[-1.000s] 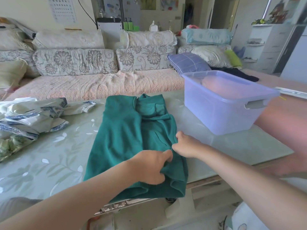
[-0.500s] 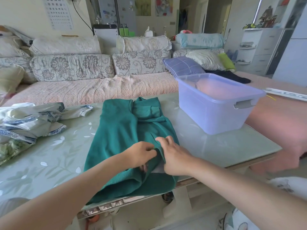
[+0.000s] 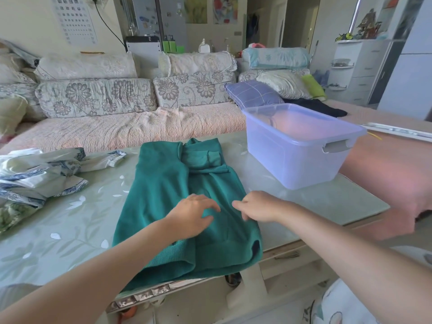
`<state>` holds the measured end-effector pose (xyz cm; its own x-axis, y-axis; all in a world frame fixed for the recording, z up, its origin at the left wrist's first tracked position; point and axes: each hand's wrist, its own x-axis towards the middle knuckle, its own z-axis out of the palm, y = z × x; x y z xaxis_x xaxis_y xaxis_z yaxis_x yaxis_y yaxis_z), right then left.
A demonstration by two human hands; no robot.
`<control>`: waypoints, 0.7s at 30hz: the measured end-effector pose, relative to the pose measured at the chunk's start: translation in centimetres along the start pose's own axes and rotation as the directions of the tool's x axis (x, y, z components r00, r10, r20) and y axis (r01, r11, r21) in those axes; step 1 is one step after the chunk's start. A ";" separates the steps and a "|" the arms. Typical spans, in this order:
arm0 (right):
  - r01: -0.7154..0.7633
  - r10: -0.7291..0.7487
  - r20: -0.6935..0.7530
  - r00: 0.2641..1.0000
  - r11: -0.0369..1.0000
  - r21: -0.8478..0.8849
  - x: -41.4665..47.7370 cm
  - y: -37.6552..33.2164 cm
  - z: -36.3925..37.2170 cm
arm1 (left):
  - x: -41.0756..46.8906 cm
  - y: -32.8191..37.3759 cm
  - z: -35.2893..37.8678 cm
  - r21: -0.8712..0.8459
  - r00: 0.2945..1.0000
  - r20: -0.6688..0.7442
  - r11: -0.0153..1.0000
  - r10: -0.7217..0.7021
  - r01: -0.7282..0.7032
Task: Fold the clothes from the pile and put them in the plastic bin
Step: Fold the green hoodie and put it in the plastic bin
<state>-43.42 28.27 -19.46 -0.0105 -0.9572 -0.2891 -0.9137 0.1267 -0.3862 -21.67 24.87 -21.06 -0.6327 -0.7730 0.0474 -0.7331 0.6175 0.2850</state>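
A green sweater (image 3: 163, 195) lies lengthwise on the table, its sleeves folded in, its hem hanging a little over the near edge. My left hand (image 3: 189, 217) rests flat on the sweater's lower middle, fingers spread and relaxed. My right hand (image 3: 258, 206) lies on the sweater's right edge, fingers loosely bent and pointing left; neither hand holds cloth that I can see. The clear bluish plastic bin (image 3: 297, 160) stands on the table's right part, with nothing visible inside. The pile of clothes (image 3: 35, 174), white with blue print, sits at the table's left.
The table (image 3: 315, 206) has a pale green floral top; its near edge runs under my forearms. A sofa with floral cushions (image 3: 98, 97) stands behind it. A pink surface (image 3: 385, 164) lies to the bin's right. White drawers (image 3: 360, 66) stand at the far right.
Both hands have let go of the sweater's fold near the hem and moved a little farther up, now lying loosely on the cloth. The right side of the sweater lies flatter.
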 end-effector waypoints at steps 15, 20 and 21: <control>-0.155 0.148 0.049 0.988 0.962 0.226 3.4 -4.7 -0.7 | 1.0 -3.3 -1.1 -0.496 0.970 0.137 0.834 -0.198 0.241; 0.156 -0.158 -0.045 0.986 0.821 0.549 4.2 -10.1 -2.2 | 1.1 -5.1 -5.9 -0.866 0.882 0.393 0.218 -0.261 0.450; 0.207 -0.208 -0.063 0.976 0.806 0.555 4.6 -11.2 -1.9 | 0.8 -5.7 -6.8 -0.875 0.877 0.423 0.150 -0.229 0.461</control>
<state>-34.04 21.92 -14.79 0.1541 -0.9770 -0.1471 -0.5133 0.0480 -0.8569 -16.30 19.74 -16.12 -0.4920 -0.7578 -0.4285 -0.1829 -0.3913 0.9019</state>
